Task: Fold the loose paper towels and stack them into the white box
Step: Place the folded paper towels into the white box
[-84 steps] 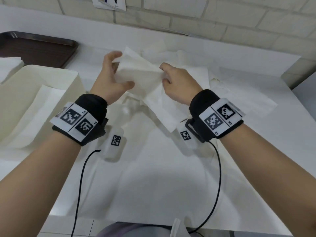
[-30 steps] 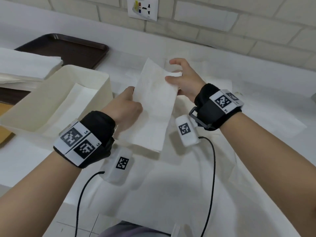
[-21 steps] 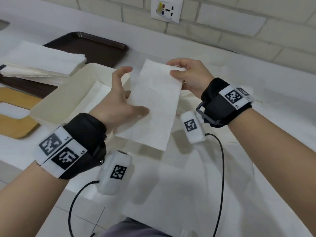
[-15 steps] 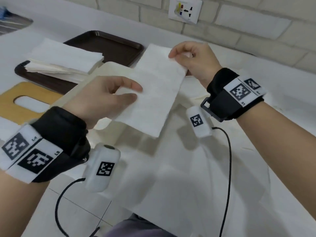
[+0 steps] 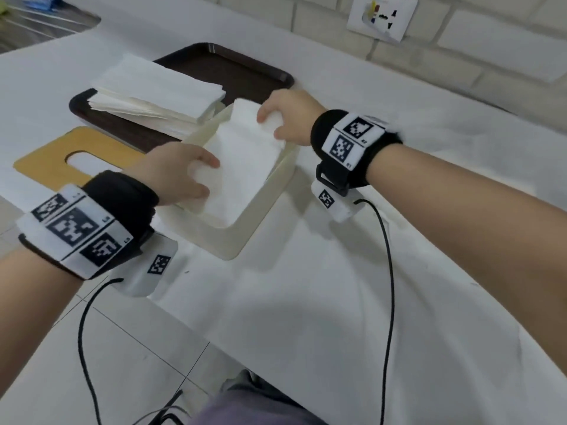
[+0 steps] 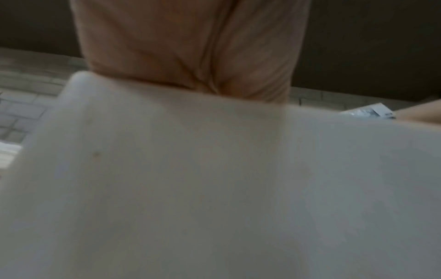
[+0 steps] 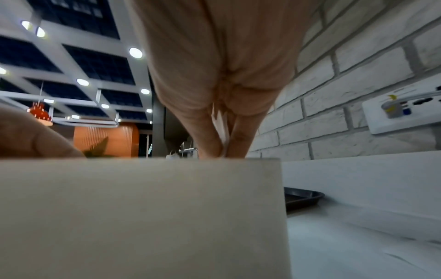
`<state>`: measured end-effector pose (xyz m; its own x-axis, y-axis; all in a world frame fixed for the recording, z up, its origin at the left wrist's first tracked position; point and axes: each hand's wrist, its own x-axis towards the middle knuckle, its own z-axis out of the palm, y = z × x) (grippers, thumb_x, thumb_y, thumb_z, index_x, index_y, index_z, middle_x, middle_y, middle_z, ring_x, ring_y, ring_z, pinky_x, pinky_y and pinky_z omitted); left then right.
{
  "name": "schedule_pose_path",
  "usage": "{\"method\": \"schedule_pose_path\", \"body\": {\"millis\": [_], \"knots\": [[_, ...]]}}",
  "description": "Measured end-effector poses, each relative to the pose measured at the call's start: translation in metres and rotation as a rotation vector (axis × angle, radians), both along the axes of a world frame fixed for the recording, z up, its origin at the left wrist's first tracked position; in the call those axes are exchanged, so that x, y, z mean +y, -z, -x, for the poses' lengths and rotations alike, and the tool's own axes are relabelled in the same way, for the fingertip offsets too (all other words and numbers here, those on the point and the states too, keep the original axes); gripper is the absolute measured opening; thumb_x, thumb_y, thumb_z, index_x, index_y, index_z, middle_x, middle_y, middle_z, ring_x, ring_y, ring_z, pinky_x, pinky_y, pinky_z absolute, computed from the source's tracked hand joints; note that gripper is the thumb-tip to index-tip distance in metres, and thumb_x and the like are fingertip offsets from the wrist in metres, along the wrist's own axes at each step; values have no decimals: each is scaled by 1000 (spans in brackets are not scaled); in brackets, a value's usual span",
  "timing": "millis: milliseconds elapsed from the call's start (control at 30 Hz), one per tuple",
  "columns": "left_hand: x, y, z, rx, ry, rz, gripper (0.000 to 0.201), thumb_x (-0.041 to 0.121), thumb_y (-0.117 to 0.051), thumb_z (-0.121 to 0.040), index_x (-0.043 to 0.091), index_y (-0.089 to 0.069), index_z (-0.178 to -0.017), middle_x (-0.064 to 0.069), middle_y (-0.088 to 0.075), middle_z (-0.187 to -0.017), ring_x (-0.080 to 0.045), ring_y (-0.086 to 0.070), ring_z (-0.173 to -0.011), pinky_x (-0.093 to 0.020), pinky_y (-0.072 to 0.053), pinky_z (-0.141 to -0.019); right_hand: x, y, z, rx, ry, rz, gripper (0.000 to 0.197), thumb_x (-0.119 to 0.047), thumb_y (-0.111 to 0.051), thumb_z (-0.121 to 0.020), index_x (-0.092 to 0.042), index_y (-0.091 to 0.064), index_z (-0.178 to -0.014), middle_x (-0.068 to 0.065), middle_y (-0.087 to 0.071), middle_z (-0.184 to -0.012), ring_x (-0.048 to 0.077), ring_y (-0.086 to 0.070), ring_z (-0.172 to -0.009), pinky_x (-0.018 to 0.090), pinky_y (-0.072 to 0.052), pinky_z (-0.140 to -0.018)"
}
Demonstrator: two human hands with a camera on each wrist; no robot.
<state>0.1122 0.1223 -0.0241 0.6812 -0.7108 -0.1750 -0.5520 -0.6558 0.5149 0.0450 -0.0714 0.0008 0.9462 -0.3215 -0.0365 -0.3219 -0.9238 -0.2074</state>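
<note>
Soft matt paper towel (image 5: pixel 242 167), smooth matt white box (image 5: pixel 270 191), glossy dark plastic tray (image 5: pixel 245 72), matt wood-look board (image 5: pixel 46 157)

1. The box (image 5: pixel 270 191) stands on the table (image 5: pixel 337 302); every place below is given from it.
2. A folded paper towel (image 5: pixel 242 161) lies inside the box, with the left hand (image 5: pixel 178 176) at its near end and the right hand (image 5: pixel 288 118) at its far end.
3. Behind and to the left sits a tray (image 5: pixel 245 72).
4. A stack of towels (image 5: pixel 159 93) rests on the tray's near part.
5. Left of the box lies a flat board with a slot (image 5: pixel 55 157).
6. A wall socket (image 5: pixel 383 16) is on the wall behind, to the right.
</note>
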Motion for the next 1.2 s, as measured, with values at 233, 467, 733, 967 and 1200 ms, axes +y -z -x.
{"method": "schedule_pose_path", "body": {"millis": [233,467,733,967,1200], "knots": [[-12,7,-2,-72,105,-308,46,8,-71,-76,21,-59,-118,-3,-50,-123,-21,-44,-99,-28,-38,-80,13,14,-20,324,42,101,38,-3,-54,-89,-10,-55,-127,12,-48,-135,27,-51,-120,26,-42,-91],[-18,6,0,-125,134,-438,39,4,-59,-81,19,-61,-117,2,-48,-101,-18,-43,-90,-26,-36,-73,17,24,-22,398,7,165,36,1,-45,-89,-6,-59,-122,15,-58,-125,31,-58,-110,33,-47,-89],[-17,3,5,-370,256,-509,31,29,-63,-83,20,-65,-112,-3,-51,-110,-19,-47,-100,-25,-37,-74,21,27,-28,291,-26,136,31,-10,-53,-87,-8,-52,-119,10,-46,-118,32,-50,-115,39,-44,-96],[-20,0,17,-88,349,-438,29,41,-51,-90,41,-59,-118,11,-53,-113,-6,-40,-97,-19,-29,-86,27,25,-26,498,-64,129,37,-15,-40,-95,-11,-53,-129,8,-53,-134,25,-52,-118,30,-43,-95],[-21,-1,26,-67,311,-481,31,39,-43,-94,29,-65,-113,9,-59,-92,-15,-53,-99,-21,-34,-80,24,11,-11,348,-76,-3,47,-1,-30,-93,-19,-59,-125,1,-48,-138,22,-48,-123,27,-40,-98]]}}
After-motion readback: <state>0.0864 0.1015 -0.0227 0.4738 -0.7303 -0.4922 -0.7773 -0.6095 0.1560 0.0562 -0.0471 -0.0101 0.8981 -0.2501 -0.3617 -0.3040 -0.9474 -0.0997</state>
